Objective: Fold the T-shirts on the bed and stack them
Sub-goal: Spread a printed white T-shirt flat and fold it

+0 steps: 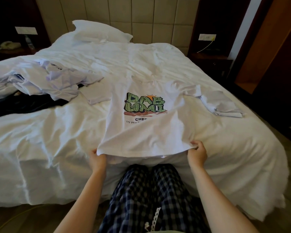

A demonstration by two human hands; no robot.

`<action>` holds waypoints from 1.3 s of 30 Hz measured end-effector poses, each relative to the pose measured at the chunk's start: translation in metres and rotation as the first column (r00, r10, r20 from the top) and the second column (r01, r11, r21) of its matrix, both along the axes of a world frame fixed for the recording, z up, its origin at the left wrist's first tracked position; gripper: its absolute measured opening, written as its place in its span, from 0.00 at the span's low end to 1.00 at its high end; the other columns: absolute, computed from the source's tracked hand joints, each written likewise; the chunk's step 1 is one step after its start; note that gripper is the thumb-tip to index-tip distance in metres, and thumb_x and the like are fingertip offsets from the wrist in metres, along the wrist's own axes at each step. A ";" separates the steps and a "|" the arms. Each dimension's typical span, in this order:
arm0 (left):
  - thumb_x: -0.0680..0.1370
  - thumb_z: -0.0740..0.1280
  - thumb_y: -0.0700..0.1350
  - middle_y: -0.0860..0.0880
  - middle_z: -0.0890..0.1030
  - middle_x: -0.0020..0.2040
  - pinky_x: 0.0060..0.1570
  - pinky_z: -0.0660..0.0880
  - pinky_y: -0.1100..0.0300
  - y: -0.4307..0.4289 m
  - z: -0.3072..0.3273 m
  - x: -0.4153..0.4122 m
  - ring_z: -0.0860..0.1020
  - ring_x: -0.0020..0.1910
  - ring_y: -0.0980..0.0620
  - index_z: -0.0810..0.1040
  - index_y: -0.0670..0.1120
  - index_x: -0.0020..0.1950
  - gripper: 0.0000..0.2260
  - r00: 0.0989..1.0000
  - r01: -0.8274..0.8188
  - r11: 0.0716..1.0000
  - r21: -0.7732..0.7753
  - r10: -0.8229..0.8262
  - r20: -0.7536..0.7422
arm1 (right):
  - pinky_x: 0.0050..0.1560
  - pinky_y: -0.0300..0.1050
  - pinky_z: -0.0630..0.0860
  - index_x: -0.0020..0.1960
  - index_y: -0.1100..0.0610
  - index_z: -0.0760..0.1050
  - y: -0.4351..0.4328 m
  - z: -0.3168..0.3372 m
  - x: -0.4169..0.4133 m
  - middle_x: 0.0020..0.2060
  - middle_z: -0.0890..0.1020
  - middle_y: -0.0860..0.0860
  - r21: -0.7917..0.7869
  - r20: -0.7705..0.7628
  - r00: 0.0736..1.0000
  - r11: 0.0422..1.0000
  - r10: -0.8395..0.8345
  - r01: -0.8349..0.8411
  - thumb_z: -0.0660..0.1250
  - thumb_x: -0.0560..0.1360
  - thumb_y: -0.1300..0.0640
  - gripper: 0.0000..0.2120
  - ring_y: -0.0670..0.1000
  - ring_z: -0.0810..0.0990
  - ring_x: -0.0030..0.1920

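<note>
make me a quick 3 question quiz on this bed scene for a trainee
1. True or false: the left hand and the right hand both hold the bottom hem of the white T-shirt with the green cartoon print.
2. Where does the small folded pale garment lie? A) left of the printed shirt B) right of it C) on top of it
3. Fill in: the crumpled heap of white and dark clothes lies on the person's ____.

Key: 1 true; 2 B; 3 left

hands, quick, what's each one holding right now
Left hand: gripping the near-left hem corner of the white printed T-shirt.
Right hand: pinching the same T-shirt's near-right hem corner.
</note>
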State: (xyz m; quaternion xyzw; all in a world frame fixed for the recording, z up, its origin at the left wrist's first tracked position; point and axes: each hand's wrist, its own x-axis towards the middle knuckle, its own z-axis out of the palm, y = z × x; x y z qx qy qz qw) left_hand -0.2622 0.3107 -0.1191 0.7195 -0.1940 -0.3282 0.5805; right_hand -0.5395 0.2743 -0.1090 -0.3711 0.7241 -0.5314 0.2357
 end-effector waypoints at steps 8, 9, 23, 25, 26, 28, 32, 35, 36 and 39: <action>0.77 0.58 0.32 0.48 0.72 0.39 0.34 0.75 0.62 0.002 0.022 0.013 0.74 0.40 0.50 0.69 0.47 0.45 0.10 0.985 -0.172 0.951 -0.258 0.158 -0.074 | 0.51 0.42 0.66 0.52 0.71 0.74 -0.001 0.041 -0.022 0.57 0.71 0.68 -0.283 0.088 0.952 0.909 -0.294 0.307 0.54 0.75 0.71 0.12 0.63 0.73 0.53; 0.78 0.59 0.35 0.46 0.74 0.43 0.40 0.74 0.57 0.003 0.018 0.012 0.73 0.44 0.47 0.70 0.44 0.50 0.06 0.987 -0.154 0.971 -0.182 0.141 -0.083 | 0.52 0.44 0.66 0.53 0.71 0.74 -0.002 0.036 -0.022 0.58 0.70 0.68 -0.208 0.095 0.964 0.942 -0.250 0.265 0.55 0.74 0.71 0.12 0.63 0.72 0.55; 0.80 0.55 0.34 0.36 0.73 0.61 0.52 0.72 0.50 0.001 0.005 0.027 0.73 0.54 0.40 0.68 0.37 0.65 0.14 0.965 -0.064 0.998 -0.028 0.055 -0.256 | 0.37 0.43 0.67 0.43 0.60 0.73 0.015 -0.003 -0.043 0.40 0.77 0.56 0.036 0.090 0.987 0.990 0.134 -0.138 0.69 0.72 0.65 0.05 0.54 0.73 0.42; 0.79 0.54 0.32 0.39 0.74 0.54 0.51 0.74 0.50 0.001 0.004 0.027 0.72 0.48 0.44 0.71 0.38 0.59 0.12 0.956 -0.112 0.993 -0.047 0.095 -0.277 | 0.34 0.40 0.71 0.41 0.59 0.72 0.010 0.001 -0.045 0.40 0.75 0.57 -0.075 0.263 0.959 0.988 -0.111 0.135 0.68 0.69 0.64 0.05 0.55 0.72 0.40; 0.78 0.54 0.31 0.41 0.73 0.51 0.50 0.75 0.50 0.002 0.005 0.027 0.73 0.44 0.46 0.72 0.39 0.53 0.10 0.947 -0.143 0.987 -0.077 0.114 -0.300 | 0.30 0.38 0.73 0.41 0.59 0.71 0.010 0.005 -0.046 0.41 0.75 0.57 -0.114 0.370 0.908 0.960 -0.196 0.254 0.66 0.68 0.64 0.05 0.55 0.72 0.39; 0.78 0.56 0.30 0.43 0.74 0.46 0.49 0.76 0.51 0.003 0.008 0.027 0.73 0.38 0.49 0.70 0.40 0.49 0.07 0.931 -0.194 0.972 -0.130 0.141 -0.336 | 0.21 0.32 0.72 0.41 0.61 0.70 0.005 0.003 -0.053 0.42 0.75 0.58 -0.078 0.495 0.819 0.924 -0.291 0.375 0.63 0.70 0.70 0.05 0.55 0.73 0.33; 0.78 0.57 0.31 0.41 0.72 0.50 0.40 0.75 0.55 0.005 0.003 0.031 0.73 0.45 0.46 0.68 0.41 0.52 0.07 0.943 -0.175 0.979 -0.106 0.136 -0.304 | 0.24 0.35 0.75 0.41 0.59 0.74 0.010 -0.011 -0.064 0.39 0.79 0.59 0.159 0.464 0.813 0.936 -0.351 0.314 0.62 0.76 0.65 0.06 0.55 0.74 0.31; 0.79 0.60 0.34 0.39 0.72 0.54 0.33 0.72 0.59 0.009 -0.009 0.033 0.73 0.44 0.46 0.67 0.43 0.53 0.06 0.957 -0.124 0.991 -0.056 0.105 -0.272 | 0.46 0.54 0.79 0.51 0.64 0.78 0.014 -0.020 -0.065 0.41 0.77 0.60 0.234 0.433 0.818 0.924 -0.378 0.303 0.58 0.78 0.64 0.10 0.57 0.74 0.38; 0.79 0.61 0.36 0.39 0.72 0.54 0.34 0.72 0.59 0.011 -0.012 0.033 0.73 0.41 0.48 0.67 0.43 0.53 0.06 0.956 -0.115 0.992 -0.061 0.094 -0.279 | 0.51 0.56 0.77 0.54 0.64 0.77 0.017 -0.021 -0.064 0.44 0.76 0.60 0.232 0.438 0.829 0.935 -0.347 0.268 0.57 0.78 0.65 0.11 0.57 0.73 0.43; 0.79 0.62 0.35 0.36 0.73 0.59 0.46 0.75 0.55 0.016 -0.015 0.030 0.76 0.46 0.44 0.69 0.42 0.59 0.10 0.942 -0.100 0.991 -0.088 0.066 -0.330 | 0.52 0.52 0.71 0.62 0.60 0.72 0.021 -0.021 -0.057 0.51 0.72 0.56 0.202 0.557 0.800 0.971 -0.223 0.130 0.55 0.79 0.65 0.14 0.55 0.70 0.51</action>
